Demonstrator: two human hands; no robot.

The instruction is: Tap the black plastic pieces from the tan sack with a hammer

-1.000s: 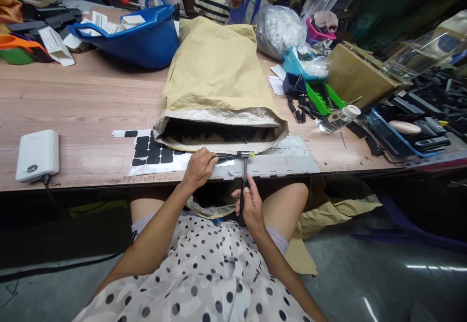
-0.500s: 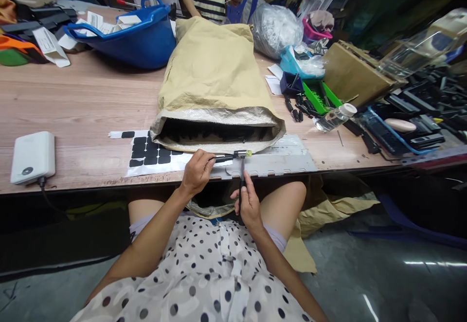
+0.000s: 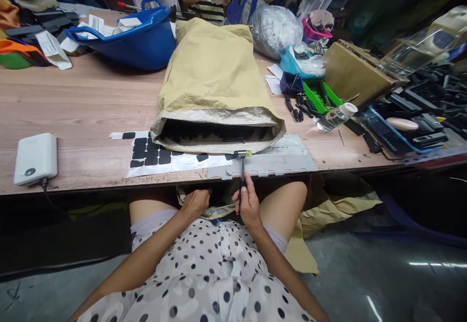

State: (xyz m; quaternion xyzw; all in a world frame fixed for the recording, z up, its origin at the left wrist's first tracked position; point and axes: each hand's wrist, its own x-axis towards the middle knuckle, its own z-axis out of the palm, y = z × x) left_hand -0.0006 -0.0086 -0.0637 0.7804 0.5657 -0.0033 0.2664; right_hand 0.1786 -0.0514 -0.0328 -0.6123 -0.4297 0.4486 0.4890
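Observation:
My right hand (image 3: pixel 249 205) is closed round the black handle of a small hammer (image 3: pixel 242 166) whose head rests on a grey notched strip (image 3: pixel 277 164) at the table's front edge. My left hand (image 3: pixel 196 201) is down in my lap below the table edge, fingers curled at the rim of a sack (image 3: pixel 204 210) between my knees; what it holds is hidden. A white sheet with black pads (image 3: pixel 153 154) lies left of the hammer. Behind it lies a big tan sack (image 3: pixel 215 83), its mouth open towards me.
A white power bank (image 3: pixel 35 158) sits at the front left with its cable. A blue tub (image 3: pixel 134 35) stands behind, a water bottle (image 3: pixel 333 116), green tray (image 3: pixel 321 97) and black parts at right. Other people stand across the table.
My left hand has left the table, where it held a thin black piece beside the hammer head, and dropped to my lap. The hammer and right hand have hardly moved.

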